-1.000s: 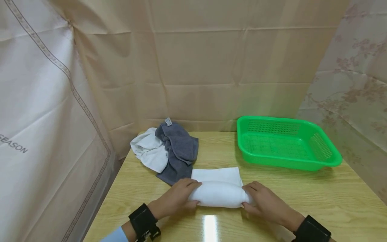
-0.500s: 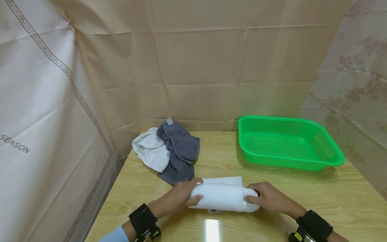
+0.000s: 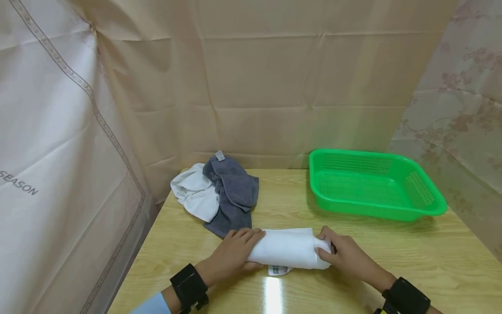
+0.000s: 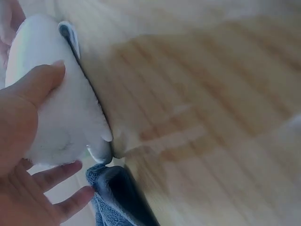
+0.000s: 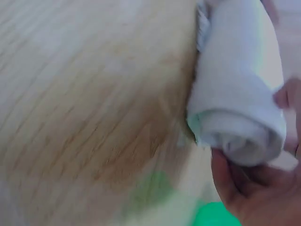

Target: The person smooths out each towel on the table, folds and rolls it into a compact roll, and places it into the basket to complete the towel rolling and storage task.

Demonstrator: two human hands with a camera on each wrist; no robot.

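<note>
A white towel (image 3: 284, 248), rolled into a thick cylinder, lies across the wooden table with a flat strip behind it. Part of the towel with a printed label sticks out under the roll's front side. At the roll's left end my left hand (image 3: 234, 254) holds it, thumb pressed on its surface in the left wrist view, some fingers spread past the end. My right hand (image 3: 345, 257) grips the right end between thumb and fingers; the right wrist view shows the spiral layers of the rolled towel (image 5: 240, 103) there.
Behind my left hand lie a crumpled grey towel (image 3: 235, 187) and a crumpled white cloth (image 3: 196, 194). A green perforated plastic basket (image 3: 368, 209) stands at the back right of the table (image 3: 188, 257). Cloth hangings (image 3: 259, 78) enclose the back and sides.
The strip behind the roll has become shorter, and the labelled part has come into view in front. My right hand has shifted its hold on the roll's right end.
</note>
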